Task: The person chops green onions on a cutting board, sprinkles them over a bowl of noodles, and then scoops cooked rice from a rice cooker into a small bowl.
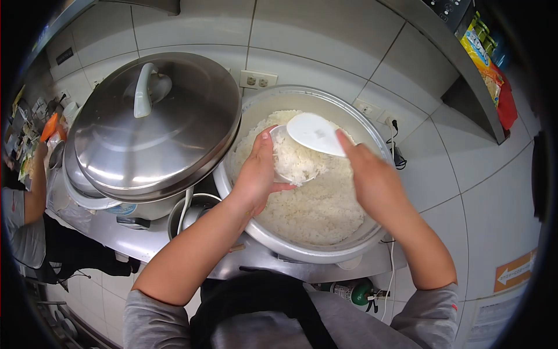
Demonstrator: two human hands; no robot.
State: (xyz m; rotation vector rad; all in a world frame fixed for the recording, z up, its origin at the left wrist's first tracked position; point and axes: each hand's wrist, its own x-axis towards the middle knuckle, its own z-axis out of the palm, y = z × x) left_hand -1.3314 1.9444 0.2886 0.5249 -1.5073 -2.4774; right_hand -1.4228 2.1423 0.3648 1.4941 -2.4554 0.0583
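**A:** Head view. What's each hand on?

**B:** Left hand (256, 174) has the small bowl (277, 135). The thumb is hooked over the rim at 10 o'clock and the fingers are curled under the base, a closed grip. The bowl is heaped with rice (296, 163).

**A:** Where's the bowl relative to the pot?

**B:** It's held over the big pot (290, 249), just toward 12 o'clock of the pot's centre and above the cooked rice bed (319, 212). I can't tell whether it touches the bed.

**A:** Right side?

**B:** Right hand (375, 180) is closed on the rice paddle (314, 134), with the index finger laid toward the blade (the handle is hidden under the palm). The blade lies flat over the bowl's 1 o'clock edge, on or just above the heap.

**A:** Surroundings?

**B:** The steel lid (174, 139) stands open at 9 o'clock of the pot, touching its rim. A steel cup (195, 209) sits on the tabletop (116, 232) at the pot's 8 o'clock. There's a wall outlet (258, 79) at 12 o'clock and a shelf with packets (482, 52) at 2 o'clock. Another person's arm (35, 192) is at far 9 o'clock, well apart.

**A:** How to do this step well?

**B:** My read:
- Keep the bowl level and inside the pot's rim, so loose grains drop back into the rice bed.
- Press with the flat of the blade, lightly, or the heap will squash.
- Work from the 1 o'clock side toward the thumb, and lift the thumb clear of the rim before the blade gets there.
- Keep the left forearm off the lid edge at 9 o'clock, which is probably hot.
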